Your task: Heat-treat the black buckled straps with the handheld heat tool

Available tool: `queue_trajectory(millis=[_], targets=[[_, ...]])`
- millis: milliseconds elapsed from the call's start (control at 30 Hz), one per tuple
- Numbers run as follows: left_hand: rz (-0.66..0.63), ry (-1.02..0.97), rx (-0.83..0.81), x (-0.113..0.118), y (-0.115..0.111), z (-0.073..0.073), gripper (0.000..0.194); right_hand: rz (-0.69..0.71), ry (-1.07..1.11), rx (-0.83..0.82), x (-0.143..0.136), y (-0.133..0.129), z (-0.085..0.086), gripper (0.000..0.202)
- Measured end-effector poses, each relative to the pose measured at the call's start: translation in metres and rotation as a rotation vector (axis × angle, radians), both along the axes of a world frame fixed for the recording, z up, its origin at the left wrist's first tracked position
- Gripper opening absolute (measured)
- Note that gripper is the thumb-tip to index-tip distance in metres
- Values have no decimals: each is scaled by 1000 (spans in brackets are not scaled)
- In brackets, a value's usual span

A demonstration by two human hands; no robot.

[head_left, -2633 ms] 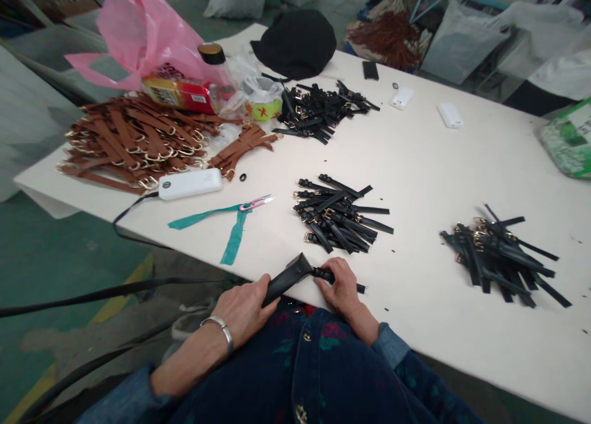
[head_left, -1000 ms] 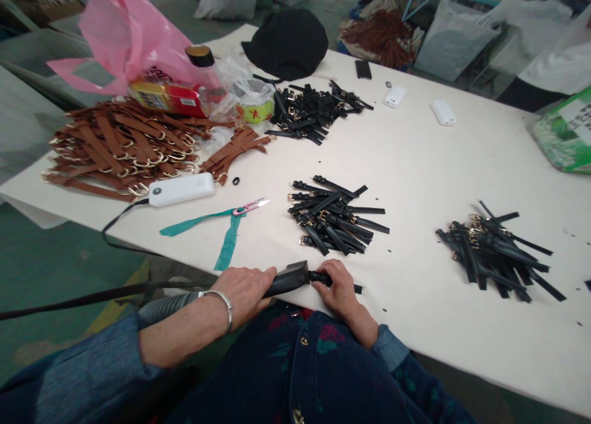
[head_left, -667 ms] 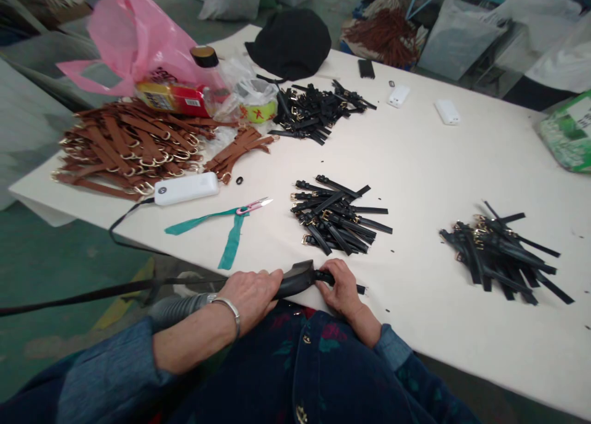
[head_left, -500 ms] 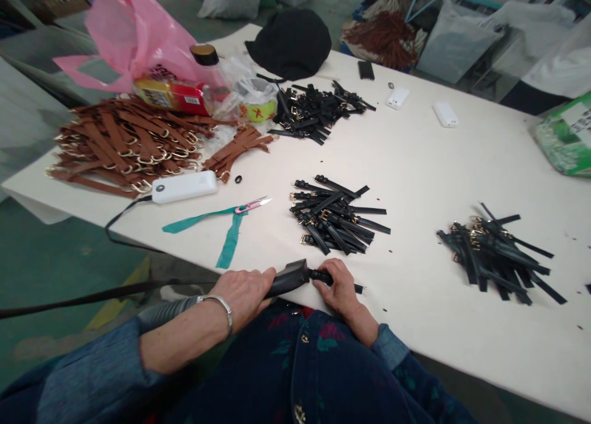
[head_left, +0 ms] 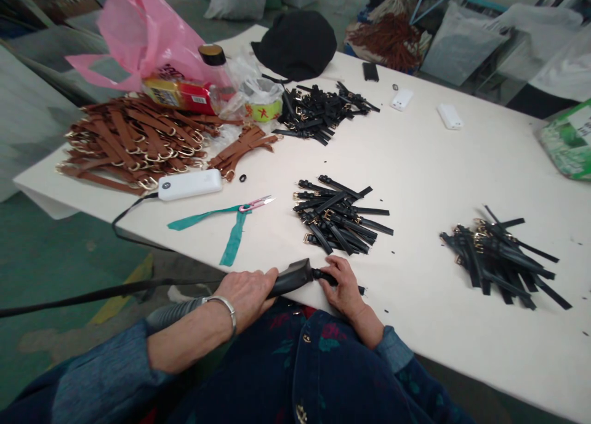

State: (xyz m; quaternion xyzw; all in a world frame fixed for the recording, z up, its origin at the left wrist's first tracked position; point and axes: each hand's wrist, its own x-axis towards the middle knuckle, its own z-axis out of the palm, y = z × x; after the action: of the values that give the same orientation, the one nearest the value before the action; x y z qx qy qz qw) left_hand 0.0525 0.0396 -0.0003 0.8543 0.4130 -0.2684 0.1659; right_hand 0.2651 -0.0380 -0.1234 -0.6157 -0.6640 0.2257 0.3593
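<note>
My left hand (head_left: 247, 295), with a metal bangle at its wrist, is wrapped round a black handle-like piece (head_left: 293, 279) with a broad, blunt end; I cannot make out its exact kind. My right hand (head_left: 345, 292) pinches a short black buckle strap (head_left: 326, 277) at the table's front edge. The strap's near end meets or nearly touches the blunt end, and its tail shows past my fingers. Just beyond my hands lies a pile of black buckle straps (head_left: 341, 215). Another pile of black straps (head_left: 503, 258) is further right.
Thread snips (head_left: 256, 204) with green cloth strips lie on the white table (head_left: 415, 165). Brown buckle straps (head_left: 133, 138), a white power bank (head_left: 190, 185), a pink bag (head_left: 148, 33) and a black cap (head_left: 298, 45) lie left and back. A dark band (head_left: 115, 288) runs leftward from my left hand.
The whole view has shifted slightly, so things appear a little further right. Both hands keep their grips, with hardly any movement between them.
</note>
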Motion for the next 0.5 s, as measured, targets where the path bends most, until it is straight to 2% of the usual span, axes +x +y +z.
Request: queue_trajectory(millis=[167, 300, 500], targets=[[-3, 5, 17, -8, 3, 1, 30, -16, 6, -22, -2, -2, 0, 22], [30, 14, -7, -18, 6, 9, 29, -37, -27, -27, -4, -3, 0, 17], [60, 6, -2, -23, 10, 20, 34, 37, -145, 10, 0, -6, -2, 19]])
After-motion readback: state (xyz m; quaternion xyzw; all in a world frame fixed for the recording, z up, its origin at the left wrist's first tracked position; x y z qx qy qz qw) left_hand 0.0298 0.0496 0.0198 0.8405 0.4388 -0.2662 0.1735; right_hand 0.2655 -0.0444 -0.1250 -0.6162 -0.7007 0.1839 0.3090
